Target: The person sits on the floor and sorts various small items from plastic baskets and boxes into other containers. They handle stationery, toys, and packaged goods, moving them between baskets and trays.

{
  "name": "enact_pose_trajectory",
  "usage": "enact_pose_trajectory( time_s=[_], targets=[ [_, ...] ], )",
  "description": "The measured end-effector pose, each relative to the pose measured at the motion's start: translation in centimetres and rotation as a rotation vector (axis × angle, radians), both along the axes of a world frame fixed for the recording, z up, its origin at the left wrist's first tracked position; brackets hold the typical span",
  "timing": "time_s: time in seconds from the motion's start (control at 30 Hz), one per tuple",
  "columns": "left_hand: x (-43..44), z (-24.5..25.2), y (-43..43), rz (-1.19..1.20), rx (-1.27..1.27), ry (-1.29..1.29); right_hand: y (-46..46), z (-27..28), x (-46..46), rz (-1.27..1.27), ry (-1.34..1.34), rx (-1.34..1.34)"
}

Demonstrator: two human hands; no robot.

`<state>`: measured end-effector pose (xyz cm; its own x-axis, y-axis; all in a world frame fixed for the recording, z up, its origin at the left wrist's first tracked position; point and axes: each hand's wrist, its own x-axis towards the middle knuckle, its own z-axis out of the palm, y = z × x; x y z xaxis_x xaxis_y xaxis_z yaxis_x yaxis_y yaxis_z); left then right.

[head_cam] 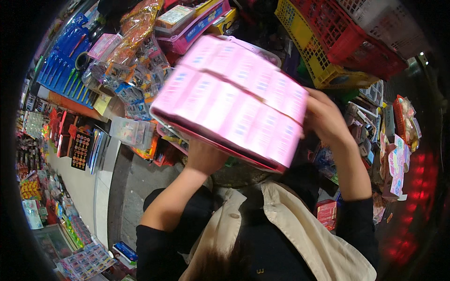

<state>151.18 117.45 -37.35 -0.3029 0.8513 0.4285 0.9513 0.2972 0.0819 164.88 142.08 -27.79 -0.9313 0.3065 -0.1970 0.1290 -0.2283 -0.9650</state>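
A pack of several pink cartons lies tilted in front of me, a little blurred, with a dark reddish band across its top and a dark red tray or base along its lower edge. Beneath its near left edge is my left hand, its fingers hidden under the pack. My right hand grips the right end, fingertips partly out of sight behind it. Part of a pale pink plastic basket rim shows behind the far edge of the pack.
Stacked yellow and red plastic crates rise at the upper right. Bagged small goods and a blue rack of pens crowd the left. A pink basket holds a clear box. Packaged goods lie at the right.
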Motion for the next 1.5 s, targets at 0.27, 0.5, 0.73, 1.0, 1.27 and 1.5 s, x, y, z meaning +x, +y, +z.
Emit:
enact_pose_trajectory(
  time_s=[0.27, 0.5, 0.73, 1.0, 1.27, 1.5],
  targets=[
    [7.0, 3.8, -3.1, 0.11, -0.229, -0.057, -2.7, -2.6, -11.3, 0.127, -0.263, 0.271],
    [4.2, 4.2, -2.5, -0.16, 0.135, -0.029, -3.0, -5.3, -9.8, 0.165, -0.002, 0.35],
    [3.8, 3.0, -1.2, -0.261, 0.161, -0.143, -5.2, -12.4, -3.9, -0.257, 0.252, 0.299],
    [5.7, -1.6, -0.7, -0.506, -0.078, -0.292, -1.9, -30.0, 16.9, -0.955, -0.335, 0.497],
    [7.1, -6.0, 0.8, -0.554, -0.287, -0.43, 8.9, -32.9, 29.8, -1.563, -0.17, 0.2],
    [7.0, -6.6, 2.4, -0.533, -0.298, -0.423, 18.9, -30.4, 26.9, -1.466, -0.3, -0.403]
  ],
)
